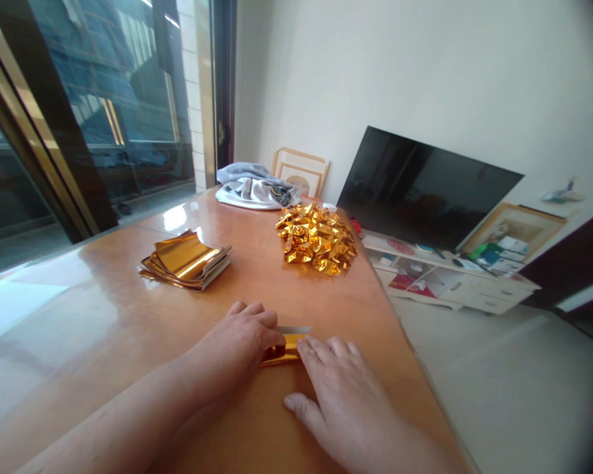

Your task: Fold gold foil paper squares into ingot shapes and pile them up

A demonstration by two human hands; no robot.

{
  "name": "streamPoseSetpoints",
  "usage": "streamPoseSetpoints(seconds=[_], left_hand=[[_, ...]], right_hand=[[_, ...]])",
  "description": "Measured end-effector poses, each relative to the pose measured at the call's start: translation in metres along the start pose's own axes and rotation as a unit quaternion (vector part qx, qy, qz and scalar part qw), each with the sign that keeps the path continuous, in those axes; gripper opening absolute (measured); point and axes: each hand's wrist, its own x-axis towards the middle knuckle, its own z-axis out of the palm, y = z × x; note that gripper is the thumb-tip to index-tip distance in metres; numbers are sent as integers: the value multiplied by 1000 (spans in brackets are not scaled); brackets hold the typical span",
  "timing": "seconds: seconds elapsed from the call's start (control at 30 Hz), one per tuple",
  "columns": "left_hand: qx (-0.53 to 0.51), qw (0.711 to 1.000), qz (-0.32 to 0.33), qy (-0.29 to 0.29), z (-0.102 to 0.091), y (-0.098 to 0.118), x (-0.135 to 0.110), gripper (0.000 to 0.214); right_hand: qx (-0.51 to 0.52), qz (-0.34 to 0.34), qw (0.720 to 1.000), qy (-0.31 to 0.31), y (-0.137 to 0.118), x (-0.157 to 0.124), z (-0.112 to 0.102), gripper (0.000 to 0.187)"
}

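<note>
A small folded piece of gold foil paper (287,347) lies on the wooden table (103,329) near its front. My left hand (240,342) rests on the paper's left part with fingers curled down, pinching its edge. My right hand (343,388) lies flat on the table with fingers stretched out, its fingertips pressing the paper's right end. Most of the paper is hidden under both hands.
A stack of gold foil sheets (186,260) lies at the left middle. A heap of folded gold pieces (317,238) sits further back. Bundled grey cloth (254,186) lies at the far end. The table's right edge drops to the floor beside a television (425,187).
</note>
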Motion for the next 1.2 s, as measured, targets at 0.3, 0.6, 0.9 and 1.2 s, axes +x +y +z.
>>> streamPoseSetpoints(seconds=[0.3,0.6,0.9,1.2], left_hand=[[14,1000,-10,-18,-5,2,-2,17],[6,1000,-3,9,1,-1,-3,18],[52,999,10,8,3,2,-4,30],[44,999,8,0,3,0,-4,28]], right_hand=[[-10,-17,999,-25,5,-2,-1,64],[-2,9,997,-77,-3,-3,-1,81],[1,5,998,-64,-2,-4,6,85],[7,-2,998,-61,1,-5,7,87]])
